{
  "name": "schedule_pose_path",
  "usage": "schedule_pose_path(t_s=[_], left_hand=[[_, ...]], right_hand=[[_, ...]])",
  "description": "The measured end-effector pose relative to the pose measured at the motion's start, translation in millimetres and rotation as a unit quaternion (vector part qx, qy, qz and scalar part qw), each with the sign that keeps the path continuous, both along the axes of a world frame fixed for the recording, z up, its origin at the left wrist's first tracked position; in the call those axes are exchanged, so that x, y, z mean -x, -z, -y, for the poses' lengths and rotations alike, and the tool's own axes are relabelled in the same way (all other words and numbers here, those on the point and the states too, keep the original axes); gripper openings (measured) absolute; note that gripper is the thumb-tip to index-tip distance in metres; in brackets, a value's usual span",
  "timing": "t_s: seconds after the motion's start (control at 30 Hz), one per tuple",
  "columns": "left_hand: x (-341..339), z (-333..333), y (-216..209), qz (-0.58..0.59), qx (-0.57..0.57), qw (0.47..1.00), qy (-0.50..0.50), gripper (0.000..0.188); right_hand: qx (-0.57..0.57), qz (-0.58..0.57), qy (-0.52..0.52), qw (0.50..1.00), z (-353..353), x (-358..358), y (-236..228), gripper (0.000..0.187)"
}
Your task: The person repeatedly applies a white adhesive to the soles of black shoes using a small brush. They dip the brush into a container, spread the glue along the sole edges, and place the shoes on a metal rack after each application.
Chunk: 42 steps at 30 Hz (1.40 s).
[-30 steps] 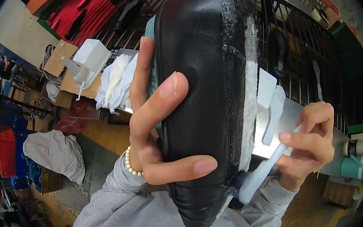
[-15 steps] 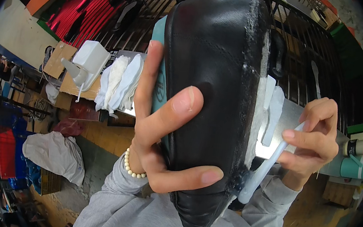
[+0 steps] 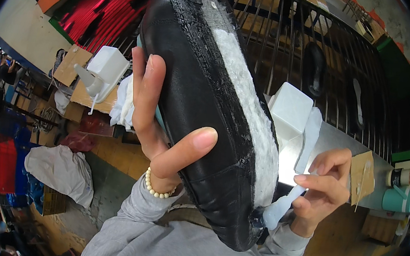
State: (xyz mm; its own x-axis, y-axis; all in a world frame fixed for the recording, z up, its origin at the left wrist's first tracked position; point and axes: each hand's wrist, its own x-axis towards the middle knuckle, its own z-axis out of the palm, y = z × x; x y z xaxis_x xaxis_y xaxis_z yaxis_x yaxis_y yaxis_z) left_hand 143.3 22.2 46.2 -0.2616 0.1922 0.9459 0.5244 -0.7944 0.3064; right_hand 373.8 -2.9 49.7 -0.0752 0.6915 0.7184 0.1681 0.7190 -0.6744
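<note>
A black leather shoe upper (image 3: 188,100) is tilted up in front of me, partly turned so its underside shows. A rough, glossy dark band runs along its bottom edge beside a whitish fibrous strip (image 3: 251,103). My left hand (image 3: 162,143) is closed round it from the left, thumb across the leather and fingers at the far side. A sliver of teal shows behind the upper. Between the thumb and fingers of my right hand (image 3: 326,186) is a pale, translucent-handled brush (image 3: 279,211). Its dark tip touches the wrinkled lower end of the upper, near the edge.
Beyond the upper stretches a rack of dark bars (image 3: 338,47) with dark shoe parts on it. White containers (image 3: 289,107) stand on the metal surface, with a white strip (image 3: 310,136) alongside. Left are a spouted white bottle (image 3: 105,67) and white cloths; a teal cup (image 3: 398,199) stands right.
The upper has turned, its top leaning left and more of its underside showing. My right hand and brush have moved left, the brush tip slightly down. A white container behind is now uncovered.
</note>
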Motion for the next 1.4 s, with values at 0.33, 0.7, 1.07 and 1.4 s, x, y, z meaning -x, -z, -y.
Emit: schedule_pose_path(t_s=[0.33,0.7,1.07,1.4], left_hand=[[3,8,1,-0.068,0.012,0.998,0.008,0.044],[7,1,-2,-0.103,-0.002,0.995,-0.002,0.042],[9,-16,-4,-0.041,-0.036,0.997,-0.045,0.041],[18,-9,-4,-0.16,0.006,0.985,-0.06,0.044]], right_hand=[[-0.047,0.089,0.121,0.988,-9,4,-28,0.045],[-0.063,0.084,-0.012,0.994,-22,-11,-22,0.047],[-0.065,0.065,-0.063,0.994,-13,-11,-14,0.045],[-0.08,0.079,-0.031,0.993,-23,-10,-20,0.044]])
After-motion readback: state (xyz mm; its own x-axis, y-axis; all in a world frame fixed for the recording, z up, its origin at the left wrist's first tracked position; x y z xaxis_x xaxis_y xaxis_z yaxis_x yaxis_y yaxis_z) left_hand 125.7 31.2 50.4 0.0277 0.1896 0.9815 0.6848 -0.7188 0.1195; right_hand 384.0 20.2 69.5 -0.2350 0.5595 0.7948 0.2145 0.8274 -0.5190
